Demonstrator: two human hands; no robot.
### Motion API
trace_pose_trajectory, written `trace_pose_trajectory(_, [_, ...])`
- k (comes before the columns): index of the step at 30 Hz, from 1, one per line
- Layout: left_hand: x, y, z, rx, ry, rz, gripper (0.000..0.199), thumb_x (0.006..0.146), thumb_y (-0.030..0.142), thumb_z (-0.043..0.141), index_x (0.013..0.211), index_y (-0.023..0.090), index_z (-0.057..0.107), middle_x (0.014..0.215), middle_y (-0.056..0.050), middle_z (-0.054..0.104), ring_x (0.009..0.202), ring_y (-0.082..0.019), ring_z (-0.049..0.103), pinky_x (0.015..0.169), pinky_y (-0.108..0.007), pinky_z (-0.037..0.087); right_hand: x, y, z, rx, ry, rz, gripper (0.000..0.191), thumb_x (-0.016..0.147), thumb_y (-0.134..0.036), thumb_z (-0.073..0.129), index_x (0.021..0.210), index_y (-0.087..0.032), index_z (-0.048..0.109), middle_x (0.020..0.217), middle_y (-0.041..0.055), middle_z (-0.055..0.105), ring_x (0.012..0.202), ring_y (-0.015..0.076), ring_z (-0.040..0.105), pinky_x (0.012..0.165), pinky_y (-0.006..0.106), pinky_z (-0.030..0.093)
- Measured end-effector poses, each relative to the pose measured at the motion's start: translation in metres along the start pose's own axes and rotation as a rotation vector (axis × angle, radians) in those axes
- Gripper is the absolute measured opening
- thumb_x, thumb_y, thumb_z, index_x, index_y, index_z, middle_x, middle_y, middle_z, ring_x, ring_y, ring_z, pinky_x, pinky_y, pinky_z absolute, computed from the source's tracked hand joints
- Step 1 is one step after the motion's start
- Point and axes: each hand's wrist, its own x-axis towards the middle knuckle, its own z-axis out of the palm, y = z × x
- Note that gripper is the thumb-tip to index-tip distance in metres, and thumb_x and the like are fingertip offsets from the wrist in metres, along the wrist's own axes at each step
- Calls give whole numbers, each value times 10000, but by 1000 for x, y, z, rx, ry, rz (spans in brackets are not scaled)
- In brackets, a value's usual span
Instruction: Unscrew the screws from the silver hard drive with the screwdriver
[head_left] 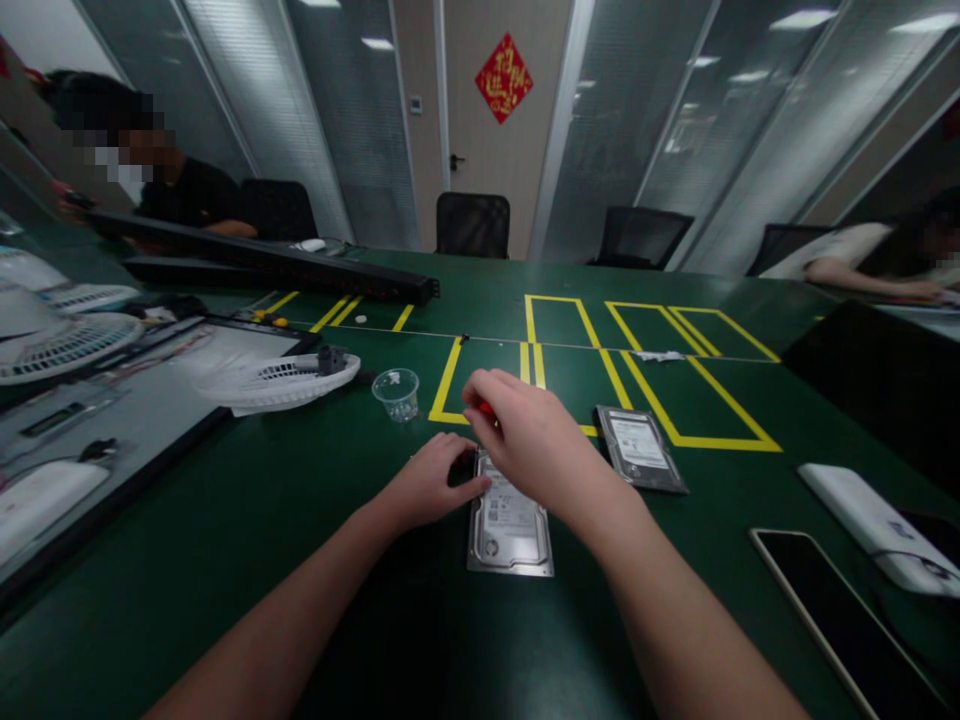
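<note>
A silver hard drive [510, 535] with a white label lies flat on the green table in front of me. My left hand [431, 480] steadies its upper left part, thumb on the top face and fingers curled at the far corner. Above the drive's far end, my right hand [517, 425] is closed around what looks like a screwdriver [486, 408]; only a bit of red handle shows, and its tip is hidden. A second hard drive [641, 448] rests to the right, apart from both hands.
A clear plastic cup [397, 395] holding small bits stands left of my hands. White fan grilles [289, 383] and a flat panel [150, 400] cover the left side. At right lie a phone [840, 610] and a white device [874, 520]. Two people sit at the table's far sides.
</note>
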Motion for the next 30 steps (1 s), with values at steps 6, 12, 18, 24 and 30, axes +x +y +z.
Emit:
trace_pose_trajectory(6, [-1, 2, 0, -2, 7, 12, 446, 871, 425, 701, 1251, 214, 598, 1232, -109, 653, 1109, -311, 608, 933, -445, 515, 0, -1, 3, 42, 16, 19, 128, 932, -206, 505, 1056, -190, 533, 1062, 72, 618, 860, 177, 558, 736, 313, 402])
trace_pose_trajectory(12, [-2, 2, 1, -15, 12, 6, 425, 869, 420, 707, 1226, 213, 606, 1245, -110, 649, 1110, -317, 611, 927, -452, 519, 1, 0, 4, 55, 24, 47, 62, 892, -210, 566, 945, -179, 554, 972, 58, 606, 808, 165, 534, 711, 309, 408])
trace_pose_trajectory(18, [-1, 3, 0, -11, 19, 21, 458, 870, 416, 706, 1271, 223, 594, 1229, -108, 655, 1112, -314, 602, 933, -448, 506, 0, -2, 0, 67, -6, 22, 124, 959, -233, 533, 1026, -176, 621, 1053, 78, 612, 867, 173, 574, 765, 322, 443])
trace_pose_trajectory(24, [0, 4, -1, 14, 7, 12, 410, 872, 433, 696, 1208, 210, 624, 1154, -106, 672, 1064, -304, 605, 918, -441, 499, 1, -1, 1, 96, -19, 13, 191, 979, -176, 494, 1077, -146, 655, 1108, 101, 633, 950, 192, 605, 820, 331, 465])
trace_pose_trajectory(30, [-1, 2, -1, 47, -13, 9, 335, 883, 458, 680, 1098, 204, 639, 1085, -91, 667, 980, -273, 598, 878, -422, 503, 1, 2, 4, 91, 9, -8, 262, 977, -122, 440, 1176, -160, 604, 1158, 115, 645, 1007, 206, 609, 843, 340, 461])
